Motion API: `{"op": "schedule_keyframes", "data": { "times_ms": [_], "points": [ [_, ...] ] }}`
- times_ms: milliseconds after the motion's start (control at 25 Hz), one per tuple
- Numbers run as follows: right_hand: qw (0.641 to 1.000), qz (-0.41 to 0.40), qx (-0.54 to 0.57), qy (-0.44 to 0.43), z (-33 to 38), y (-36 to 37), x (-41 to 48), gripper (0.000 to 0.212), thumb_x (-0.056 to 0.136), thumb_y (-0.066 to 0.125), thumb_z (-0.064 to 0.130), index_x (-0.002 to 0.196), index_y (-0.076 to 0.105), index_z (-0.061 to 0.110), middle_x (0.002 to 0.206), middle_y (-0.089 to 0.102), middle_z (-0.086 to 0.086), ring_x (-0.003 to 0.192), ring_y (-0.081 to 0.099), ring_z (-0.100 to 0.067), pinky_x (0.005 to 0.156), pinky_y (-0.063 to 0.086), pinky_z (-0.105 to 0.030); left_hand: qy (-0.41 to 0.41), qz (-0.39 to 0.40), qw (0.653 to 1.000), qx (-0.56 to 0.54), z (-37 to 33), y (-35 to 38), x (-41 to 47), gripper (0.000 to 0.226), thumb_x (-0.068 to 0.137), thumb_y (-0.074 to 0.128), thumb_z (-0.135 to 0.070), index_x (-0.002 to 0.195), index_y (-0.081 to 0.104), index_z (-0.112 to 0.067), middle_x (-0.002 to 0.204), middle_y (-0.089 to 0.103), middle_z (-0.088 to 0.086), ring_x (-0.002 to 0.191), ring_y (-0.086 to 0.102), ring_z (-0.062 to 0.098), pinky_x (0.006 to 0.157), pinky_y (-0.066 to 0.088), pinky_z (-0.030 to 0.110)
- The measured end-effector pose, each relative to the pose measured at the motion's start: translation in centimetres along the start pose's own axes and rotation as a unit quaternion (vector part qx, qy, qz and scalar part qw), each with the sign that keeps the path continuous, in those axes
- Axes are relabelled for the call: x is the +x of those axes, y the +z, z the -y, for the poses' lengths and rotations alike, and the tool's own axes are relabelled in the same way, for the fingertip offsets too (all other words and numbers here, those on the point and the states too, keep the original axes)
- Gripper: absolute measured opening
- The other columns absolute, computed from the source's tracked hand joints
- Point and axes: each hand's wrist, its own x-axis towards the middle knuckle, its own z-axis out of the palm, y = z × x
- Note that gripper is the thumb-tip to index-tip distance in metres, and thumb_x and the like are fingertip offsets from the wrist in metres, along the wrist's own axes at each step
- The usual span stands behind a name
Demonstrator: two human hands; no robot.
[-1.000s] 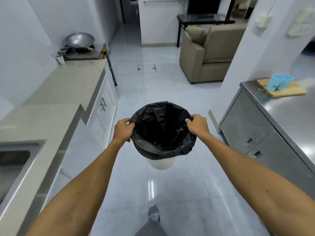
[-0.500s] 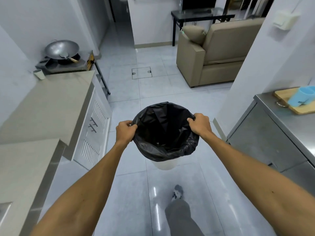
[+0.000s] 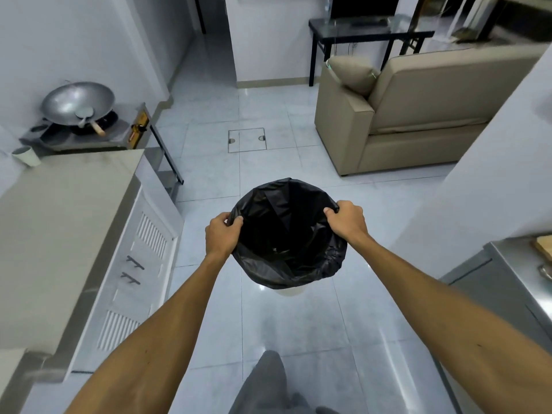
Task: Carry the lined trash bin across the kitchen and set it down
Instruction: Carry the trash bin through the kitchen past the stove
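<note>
The trash bin (image 3: 288, 234) is a white pail lined with a black bag that folds over its rim; only a sliver of white shows at its base. It hangs in the air over the tiled floor, in the middle of the view. My left hand (image 3: 222, 234) grips the bag-covered rim on the left side. Opposite it, my right hand (image 3: 346, 219) grips the rim on the right. Both arms are stretched forward. The bin's inside looks dark and its bottom is hard to make out.
A grey counter (image 3: 59, 222) with white cabinet doors runs along the left, with a wok (image 3: 78, 103) on a stove beyond it. A steel cabinet (image 3: 504, 282) stands at the right. A beige sofa (image 3: 418, 115) and black table (image 3: 367, 28) lie ahead. My leg (image 3: 263, 383) shows below.
I have walked forward along the aisle with the bin held in both hands. The sofa and wok are closer, and the sink and blue cup have left the view.
</note>
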Motion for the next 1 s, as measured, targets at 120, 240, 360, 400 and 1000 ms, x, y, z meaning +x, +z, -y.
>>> {"op": "schedule_keyframes", "data": {
  "times_ms": [120, 240, 360, 400, 1000],
  "points": [
    [1.000, 0.004, 0.008, 0.014, 1.2, 0.9, 7.3, 0.032, 0.093, 0.058, 0.034, 0.073, 0.052, 0.009, 0.081, 0.060, -0.010, 0.070, 0.059, -0.029, 0.053, 0.037, -0.029, -0.012, -0.009, 1.000, -0.015, -1.1, 2.6, 7.0, 0.022, 0.091, 0.059, -0.028, 0.101, 0.071, -0.012, 0.087, 0.067, -0.001, 0.086, 0.063, 0.023, 0.077, 0.052, 0.032],
    [1.000, 0.013, 0.010, 0.018, 2.8, 2.4, 14.9, 0.032, 0.092, 0.059, 0.034, 0.074, 0.053, 0.009, 0.083, 0.061, -0.012, 0.069, 0.059, -0.027, 0.051, 0.037, -0.029, -0.018, -0.010, 1.000, -0.022, -1.9, 5.0, 14.5, 0.023, 0.090, 0.059, -0.025, 0.101, 0.072, -0.010, 0.086, 0.067, 0.000, 0.082, 0.062, 0.021, 0.075, 0.052, 0.034],
    [0.999, 0.008, 0.013, 0.032, 5.0, 4.0, 22.7, 0.030, 0.092, 0.059, 0.032, 0.080, 0.058, 0.005, 0.081, 0.061, -0.011, 0.070, 0.056, -0.027, 0.056, 0.039, -0.031, -0.029, -0.008, 0.999, -0.020, -3.2, 7.2, 23.0, 0.024, 0.091, 0.059, -0.023, 0.104, 0.072, -0.008, 0.091, 0.070, 0.003, 0.085, 0.065, 0.022, 0.074, 0.048, 0.030],
    [0.999, 0.010, 0.013, 0.033, 5.9, 4.4, 25.2, 0.029, 0.092, 0.059, 0.031, 0.081, 0.059, 0.005, 0.080, 0.061, -0.010, 0.070, 0.055, -0.027, 0.058, 0.039, -0.032, -0.030, -0.007, 0.999, -0.026, -3.9, 7.9, 25.9, 0.024, 0.091, 0.059, -0.023, 0.105, 0.072, -0.008, 0.092, 0.070, 0.004, 0.086, 0.065, 0.022, 0.075, 0.048, 0.030],
    [0.997, 0.009, 0.072, 0.035, 18.0, 8.9, 66.7, 0.024, 0.092, 0.059, 0.031, 0.079, 0.058, 0.012, 0.078, 0.064, -0.007, 0.068, 0.060, -0.017, 0.052, 0.038, -0.026, -0.088, -0.041, 0.991, -0.091, -14.3, 18.7, 65.9, 0.030, 0.091, 0.060, -0.026, 0.113, 0.073, -0.010, 0.102, 0.074, 0.003, 0.096, 0.068, 0.021, 0.083, 0.054, 0.030]
  ]
}}
